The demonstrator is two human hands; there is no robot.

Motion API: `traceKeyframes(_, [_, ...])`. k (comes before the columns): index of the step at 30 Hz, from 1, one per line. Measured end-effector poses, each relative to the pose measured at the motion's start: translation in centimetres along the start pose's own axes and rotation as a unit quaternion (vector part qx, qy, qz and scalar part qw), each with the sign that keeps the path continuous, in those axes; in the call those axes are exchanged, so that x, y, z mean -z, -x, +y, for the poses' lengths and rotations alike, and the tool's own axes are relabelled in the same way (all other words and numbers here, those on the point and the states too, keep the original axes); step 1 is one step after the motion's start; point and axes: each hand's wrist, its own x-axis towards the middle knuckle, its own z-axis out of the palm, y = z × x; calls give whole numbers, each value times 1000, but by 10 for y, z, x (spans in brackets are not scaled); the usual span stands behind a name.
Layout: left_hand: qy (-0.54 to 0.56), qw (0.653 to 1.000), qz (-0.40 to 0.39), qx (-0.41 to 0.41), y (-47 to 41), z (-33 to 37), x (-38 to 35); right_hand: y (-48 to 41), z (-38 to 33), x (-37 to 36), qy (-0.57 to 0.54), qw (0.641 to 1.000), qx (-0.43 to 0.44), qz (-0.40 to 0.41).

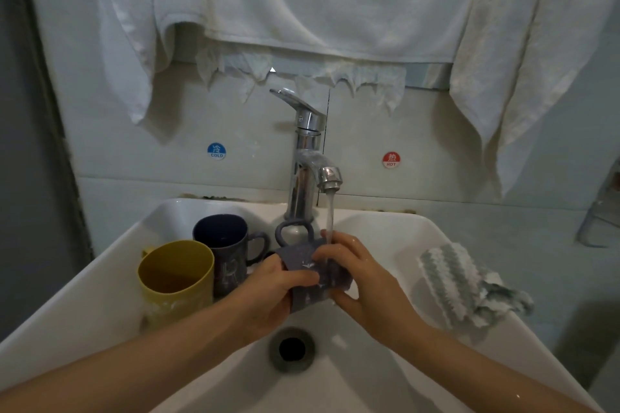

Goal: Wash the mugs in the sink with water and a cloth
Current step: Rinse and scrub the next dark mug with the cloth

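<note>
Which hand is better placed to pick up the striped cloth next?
Right. The cloth lies on the right rim of the sink, nearer the right hand. The left hand grips the grey mug round its body and could probably hold it alone.

Both bare forearms are reaching in from the lower corners and converging at the middle. The left hand [268,292] is gripping the grey mug [302,256] from the left, its thumb lying across the mug's side. The right hand [364,282] is clasping the mug's other end, fingers curling over the top, thumb tucking beneath, droplets glistening on its skin.
</note>
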Motion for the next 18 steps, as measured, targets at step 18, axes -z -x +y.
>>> traceKeyframes(18, [31, 999, -12, 11, 2, -9, -8, -18, -8, -5, -345, 895, -281, 30])
